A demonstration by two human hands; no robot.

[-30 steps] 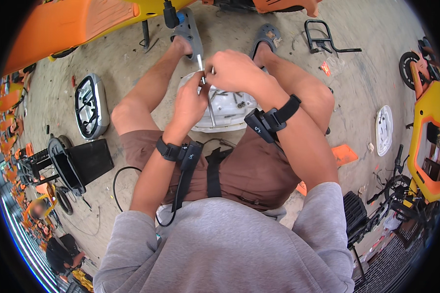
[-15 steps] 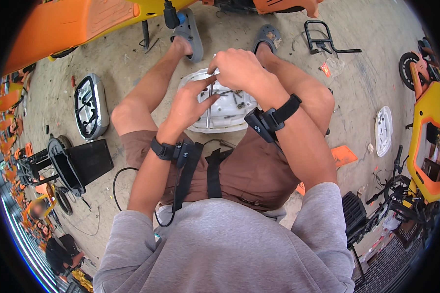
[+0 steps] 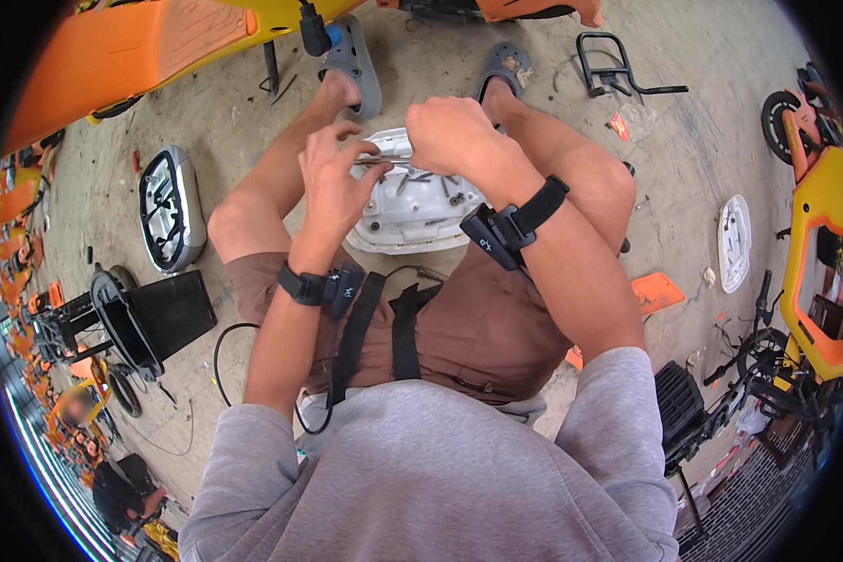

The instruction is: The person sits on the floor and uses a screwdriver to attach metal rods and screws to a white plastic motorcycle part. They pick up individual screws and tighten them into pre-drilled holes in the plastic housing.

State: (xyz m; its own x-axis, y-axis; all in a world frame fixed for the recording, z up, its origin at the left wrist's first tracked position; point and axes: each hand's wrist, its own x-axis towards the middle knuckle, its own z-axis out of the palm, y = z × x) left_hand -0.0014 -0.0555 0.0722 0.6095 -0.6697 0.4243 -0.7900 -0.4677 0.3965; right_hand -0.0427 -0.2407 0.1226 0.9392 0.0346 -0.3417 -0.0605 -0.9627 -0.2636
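Observation:
Between my hands lies a slim silver metal rod (image 3: 391, 160), roughly level, over the far part of a white molded plastic cover (image 3: 407, 234). My right hand (image 3: 454, 133) is closed in a fist around the rod's right end. At the other end, my left hand (image 3: 331, 178) holds it between thumb and fingers, with the remaining fingers raised. The cover rests on the ground between my legs, its hollow side up. Several dark screws (image 3: 423, 176) are scattered in it. What shape the rod has inside my right fist is hidden.
A yellow and orange vehicle body (image 3: 187, 42) stands ahead. To the left are a silver-black shell (image 3: 173, 208) and a black box-like part (image 3: 173, 314). A black tube frame (image 3: 618, 67), another white cover (image 3: 735, 244) and an orange panel (image 3: 656, 293) lie to the right.
The rod has swung from upright to nearly level. My left hand has moved left and slightly away from me; my right hand keeps its grip at about the same place.

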